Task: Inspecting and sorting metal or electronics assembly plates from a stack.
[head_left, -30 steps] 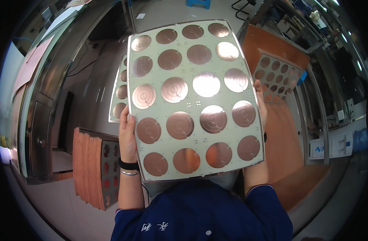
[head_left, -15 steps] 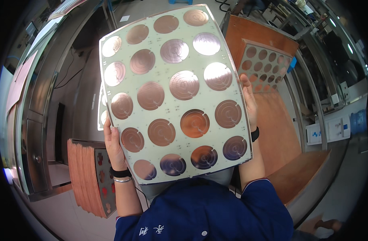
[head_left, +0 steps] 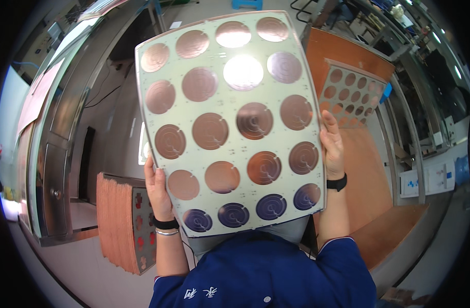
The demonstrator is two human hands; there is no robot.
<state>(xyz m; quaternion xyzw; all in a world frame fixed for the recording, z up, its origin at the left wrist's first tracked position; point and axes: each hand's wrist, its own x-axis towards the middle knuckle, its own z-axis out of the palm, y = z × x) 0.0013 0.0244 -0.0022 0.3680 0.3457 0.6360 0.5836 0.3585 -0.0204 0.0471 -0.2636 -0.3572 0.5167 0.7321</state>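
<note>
A large pale green circuit board panel point(head_left: 232, 133) with rows of round copper discs is held up in front of me, its face tilted toward me. My left hand point(head_left: 159, 187) is closed on its lower left edge, with the fingers partly behind it. At the right edge my right hand point(head_left: 332, 143) grips the same panel, palm against the side. Bright light glares off one disc near the top, while the lowest discs look dark. The panel hides my lap and the floor behind it.
A thick stack of copper-edged panels point(head_left: 116, 223) stands at the lower left, beside a metal cabinet point(head_left: 53, 190). To the right, a similar panel point(head_left: 350, 92) leans against a brown board point(head_left: 330, 49) near a metal frame point(head_left: 419, 177). A blue stool point(head_left: 247, 4) is at the far top.
The panel and both hands sit slightly further right in view, as does the background. The panel's tilt has changed, and the glare has moved from its right-hand discs to its upper middle.
</note>
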